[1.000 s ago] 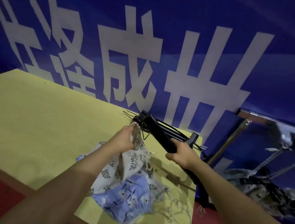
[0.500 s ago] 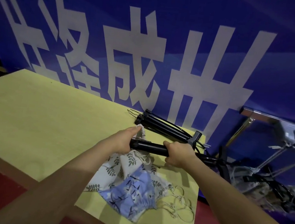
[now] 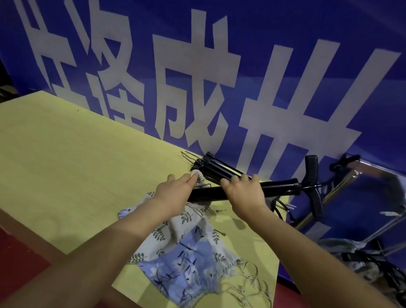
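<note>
My right hand grips a black tube with a handle at its right end, held almost level above the yellow table. My left hand pinches the gathered mouth of a leaf-print cloth drawstring bag at the tube's left end. The bag's blue and white body lies on the table, its cords trailing to the right. A bundle of black rods lies just behind the hands.
A blue banner with large white characters stands right behind the table. To the right, off the table's edge, are metal frame parts and a heap of straps and gear. Two small metal pins lie by the bag. Red floor lies below.
The black tube has swung from lying diagonally with the bundle to almost level and lifted, its handle end rising at the right. My left hand stays on the bag's mouth at the tube's end.
</note>
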Demonstrator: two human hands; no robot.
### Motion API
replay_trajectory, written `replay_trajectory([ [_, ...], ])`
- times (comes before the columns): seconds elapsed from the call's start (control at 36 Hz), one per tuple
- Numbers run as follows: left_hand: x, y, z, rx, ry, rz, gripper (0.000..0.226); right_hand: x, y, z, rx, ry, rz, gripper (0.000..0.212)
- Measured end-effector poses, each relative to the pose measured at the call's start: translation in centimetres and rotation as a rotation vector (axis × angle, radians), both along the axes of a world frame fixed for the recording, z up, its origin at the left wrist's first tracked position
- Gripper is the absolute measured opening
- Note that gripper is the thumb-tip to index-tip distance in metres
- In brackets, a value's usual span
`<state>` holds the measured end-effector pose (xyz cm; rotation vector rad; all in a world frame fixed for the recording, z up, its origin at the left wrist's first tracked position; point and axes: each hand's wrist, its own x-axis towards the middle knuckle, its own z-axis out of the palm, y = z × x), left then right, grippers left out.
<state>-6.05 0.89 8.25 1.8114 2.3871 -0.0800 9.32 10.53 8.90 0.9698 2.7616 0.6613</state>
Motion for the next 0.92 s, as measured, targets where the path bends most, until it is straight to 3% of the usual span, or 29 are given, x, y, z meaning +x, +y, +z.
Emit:
replay_trajectory([
  [0.17, 1.3, 0.5, -0.3, 0.16, -0.334, -0.02, 0.083, -0.8, -0.6, 0.5, 0.13, -0.018, 0.148, 0.043],
  [0.25, 1.3, 0.5, -0.8, 0.18, -0.287, -0.057, 0.08, -0.8, -0.7, 1.1, 0.209, -0.049, 0.213, 0.034],
  [0.36, 1.8, 0.9, -1.4, 0.272, -0.229, -0.03, 0.072, -1.0, 0.1, 1.4, 0.308, 0.048, 0.345, 0.025],
  [0.5, 1.8, 1.8, -1.0, 0.41, -0.368, 0.097, 0.033, -1.1, 0.4, 2.1, 0.442, 0.258, 0.482, 0.025],
  [0.61, 0.6, 1.8, -1.4, 0.487, -0.453, 0.194, 0.029, -0.6, 0.6, 2.1, 0.44, 0.439, 0.614, 0.04],
  [0.67, -0.1, 1.8, -1.4, 0.505, -0.493, 0.213, 0.029, -0.6, 0.9, 1.1, 0.423, 0.511, 0.659, 0.033],
  [0.78, -1.1, 1.5, -1.0, 0.581, -0.551, 0.231, 0.031, -1.0, 0.9, -1.0, 0.233, 0.568, 0.55, 0.017],
  [0.92, -1.6, 1.1, -0.4, 0.676, -0.65, 0.247, 0.025, -3.2, 0.1, -2.2, -0.452, 0.572, -0.018, 0.036],
])
